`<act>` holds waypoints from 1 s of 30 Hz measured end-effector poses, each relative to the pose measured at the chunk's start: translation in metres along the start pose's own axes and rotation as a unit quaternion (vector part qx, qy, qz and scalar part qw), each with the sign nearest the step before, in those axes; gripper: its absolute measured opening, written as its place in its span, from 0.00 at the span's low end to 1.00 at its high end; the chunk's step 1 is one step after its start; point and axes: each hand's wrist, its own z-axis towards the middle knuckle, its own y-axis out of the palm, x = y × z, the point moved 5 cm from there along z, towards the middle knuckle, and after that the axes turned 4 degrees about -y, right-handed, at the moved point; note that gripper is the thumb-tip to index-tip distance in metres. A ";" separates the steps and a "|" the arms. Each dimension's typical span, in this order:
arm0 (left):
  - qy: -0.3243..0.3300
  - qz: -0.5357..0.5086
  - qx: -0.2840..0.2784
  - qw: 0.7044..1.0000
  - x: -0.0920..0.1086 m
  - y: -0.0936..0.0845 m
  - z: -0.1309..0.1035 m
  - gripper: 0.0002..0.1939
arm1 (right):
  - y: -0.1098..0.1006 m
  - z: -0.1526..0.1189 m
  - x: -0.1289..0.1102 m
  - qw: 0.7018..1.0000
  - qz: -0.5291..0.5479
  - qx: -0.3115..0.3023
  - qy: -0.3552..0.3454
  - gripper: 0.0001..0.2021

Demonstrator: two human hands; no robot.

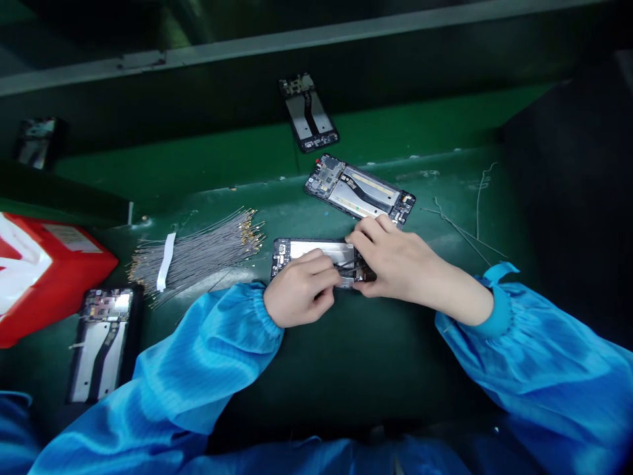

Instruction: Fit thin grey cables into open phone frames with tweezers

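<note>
An opened phone frame [316,249] lies crosswise on the green bench, under both hands. My left hand [304,287] rests over its near edge with fingers curled and pressed together; what they hold, if anything, is hidden. My right hand [390,260] grips the frame's right end, thumb on the near edge and fingers at the far edge. Dark, thin parts show between the hands. Just beyond, a second opened phone [363,191] lies at a slant, close to my right fingers. Left of the frame is a bundle of thin grey cables [202,254] with a white band [167,262].
Another opened phone [309,113] lies at the back, one [101,349] at the left, and one [35,144] at the far left. A red box [59,264] stands at the left. Loose cables [459,227] lie at the right. A dark panel [568,171] bounds the right side.
</note>
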 end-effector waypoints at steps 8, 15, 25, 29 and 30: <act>0.038 -0.016 -0.021 0.999 0.004 0.000 0.000 0.09 | 0.001 -0.001 0.002 0.999 0.031 -0.006 0.026 0.23; 0.021 -0.047 0.084 0.995 0.004 -0.014 -0.007 0.06 | -0.005 -0.002 -0.001 0.994 0.102 0.027 -0.038 0.24; 0.018 0.017 0.209 0.978 0.003 -0.028 -0.019 0.09 | -0.003 0.000 -0.022 0.995 0.045 0.044 -0.076 0.33; -0.015 0.053 0.289 0.956 -0.015 -0.033 -0.028 0.11 | -0.023 -0.003 -0.004 0.995 -0.010 0.077 -0.067 0.31; -0.019 0.070 0.288 0.955 -0.020 -0.031 -0.027 0.11 | -0.029 -0.003 0.006 0.994 -0.023 0.088 -0.052 0.31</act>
